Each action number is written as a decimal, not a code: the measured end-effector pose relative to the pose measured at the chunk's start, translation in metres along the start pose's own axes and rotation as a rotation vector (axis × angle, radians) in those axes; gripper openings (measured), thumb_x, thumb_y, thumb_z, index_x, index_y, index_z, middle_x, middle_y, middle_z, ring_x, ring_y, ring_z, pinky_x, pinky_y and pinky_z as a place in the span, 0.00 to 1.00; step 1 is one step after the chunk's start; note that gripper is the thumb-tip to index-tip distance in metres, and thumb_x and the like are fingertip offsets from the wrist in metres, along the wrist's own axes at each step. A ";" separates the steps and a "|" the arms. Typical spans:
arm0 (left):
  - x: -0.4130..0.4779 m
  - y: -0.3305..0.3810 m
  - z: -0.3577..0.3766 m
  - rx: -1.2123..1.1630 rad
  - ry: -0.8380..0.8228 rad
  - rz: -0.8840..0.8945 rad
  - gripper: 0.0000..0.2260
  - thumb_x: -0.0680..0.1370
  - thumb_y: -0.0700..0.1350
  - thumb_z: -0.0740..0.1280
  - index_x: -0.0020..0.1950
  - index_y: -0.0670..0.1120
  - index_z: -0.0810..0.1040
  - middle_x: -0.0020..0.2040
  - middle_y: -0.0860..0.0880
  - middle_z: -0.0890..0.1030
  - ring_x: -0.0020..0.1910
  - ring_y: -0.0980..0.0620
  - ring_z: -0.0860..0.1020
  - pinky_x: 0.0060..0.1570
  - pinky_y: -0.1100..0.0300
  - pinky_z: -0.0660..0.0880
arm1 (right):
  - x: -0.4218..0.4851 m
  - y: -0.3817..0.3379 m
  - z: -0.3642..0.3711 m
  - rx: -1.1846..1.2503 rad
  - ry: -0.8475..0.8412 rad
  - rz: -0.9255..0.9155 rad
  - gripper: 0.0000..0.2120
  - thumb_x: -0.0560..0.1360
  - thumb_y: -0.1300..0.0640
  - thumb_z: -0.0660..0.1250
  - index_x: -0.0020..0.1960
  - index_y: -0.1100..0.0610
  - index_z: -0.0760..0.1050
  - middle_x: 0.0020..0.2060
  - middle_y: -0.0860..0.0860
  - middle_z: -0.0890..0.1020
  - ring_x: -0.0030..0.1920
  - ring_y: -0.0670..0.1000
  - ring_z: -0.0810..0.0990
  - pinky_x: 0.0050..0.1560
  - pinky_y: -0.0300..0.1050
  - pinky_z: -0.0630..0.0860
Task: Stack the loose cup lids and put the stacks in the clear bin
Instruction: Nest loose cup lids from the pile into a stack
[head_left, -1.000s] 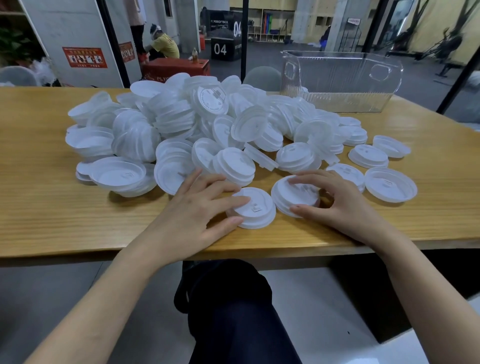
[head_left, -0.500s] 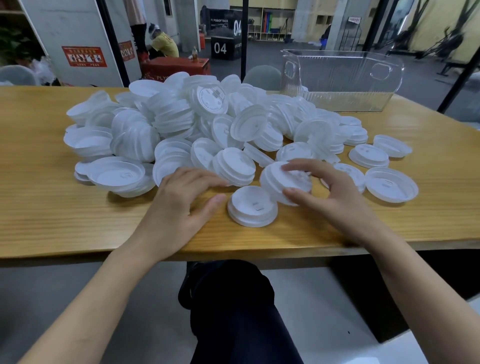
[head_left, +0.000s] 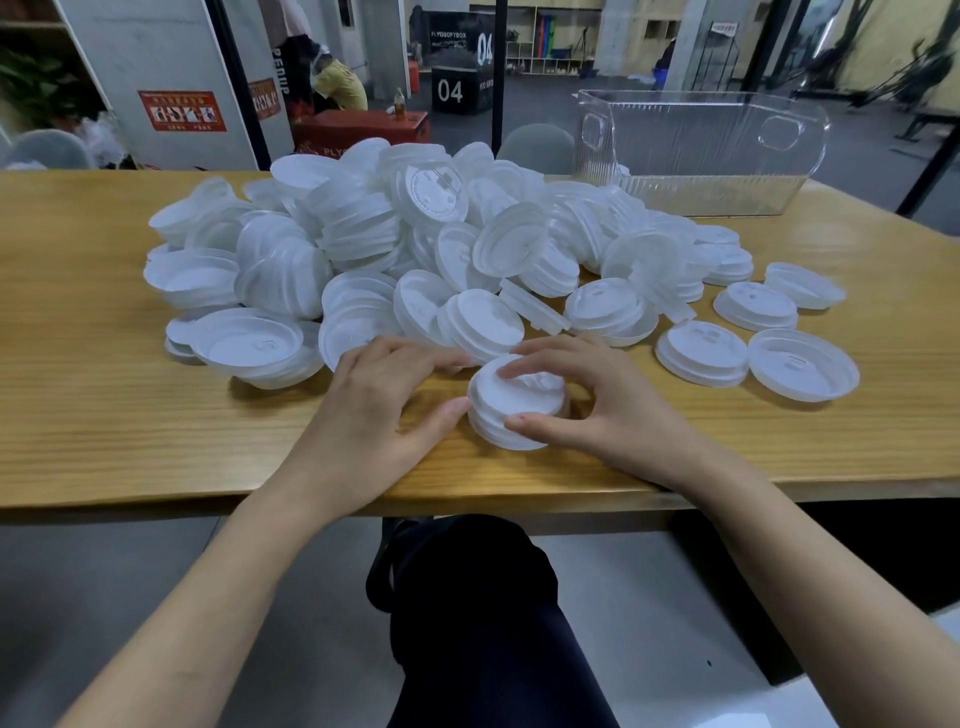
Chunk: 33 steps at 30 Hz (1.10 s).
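A big heap of loose white cup lids (head_left: 415, 249) covers the middle of the wooden table (head_left: 104, 415). Near the front edge stands a short stack of lids (head_left: 511, 415). My right hand (head_left: 587, 410) grips the top of that stack, fingers over it and thumb at its near side. My left hand (head_left: 374, 410) lies to the left of the stack, its thumb tip touching the stack's side and its fingers reaching a lid at the heap's edge. The clear ribbed bin (head_left: 701, 150) stands at the far right of the table.
Single lids and small stacks (head_left: 701, 353) lie spread to the right of the heap. One upturned lid (head_left: 802, 371) sits at the far right. Behind the table are a grey chair back (head_left: 535, 148), black posts and a person crouching in the distance.
My right hand has carried a small stack of lids leftward and set it on the stack near the front edge. My left hand shifted slightly right, and its thumb now meets the stack.
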<state>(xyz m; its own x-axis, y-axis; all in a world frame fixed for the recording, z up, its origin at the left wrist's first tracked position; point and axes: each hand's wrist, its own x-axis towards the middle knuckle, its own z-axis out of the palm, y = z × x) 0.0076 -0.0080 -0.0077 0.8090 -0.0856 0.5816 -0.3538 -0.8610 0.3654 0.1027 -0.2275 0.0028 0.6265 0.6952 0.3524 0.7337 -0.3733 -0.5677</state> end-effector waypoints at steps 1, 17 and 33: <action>0.000 0.000 0.000 -0.001 -0.008 0.003 0.17 0.77 0.57 0.63 0.62 0.53 0.78 0.55 0.60 0.80 0.59 0.57 0.74 0.62 0.55 0.66 | -0.001 0.000 0.000 -0.003 0.002 0.000 0.22 0.68 0.33 0.67 0.59 0.40 0.80 0.63 0.38 0.77 0.64 0.41 0.71 0.68 0.55 0.66; 0.019 0.017 0.013 -0.012 -0.078 0.138 0.14 0.79 0.54 0.62 0.61 0.51 0.80 0.60 0.56 0.78 0.63 0.54 0.72 0.62 0.48 0.70 | -0.022 0.019 -0.027 -0.195 0.071 -0.014 0.23 0.76 0.31 0.55 0.63 0.39 0.77 0.62 0.34 0.76 0.63 0.42 0.69 0.64 0.53 0.68; 0.020 0.015 0.019 0.084 -0.167 0.135 0.20 0.83 0.56 0.52 0.67 0.54 0.77 0.67 0.57 0.75 0.74 0.56 0.62 0.77 0.55 0.44 | 0.030 0.053 -0.046 -0.675 0.174 0.143 0.25 0.80 0.39 0.57 0.73 0.50 0.69 0.71 0.53 0.72 0.75 0.57 0.60 0.76 0.53 0.48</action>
<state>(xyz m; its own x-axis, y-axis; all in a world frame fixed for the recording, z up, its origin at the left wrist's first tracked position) 0.0276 -0.0322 -0.0042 0.8260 -0.2782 0.4903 -0.4292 -0.8742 0.2271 0.1721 -0.2548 0.0178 0.7204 0.5241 0.4543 0.6088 -0.7916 -0.0522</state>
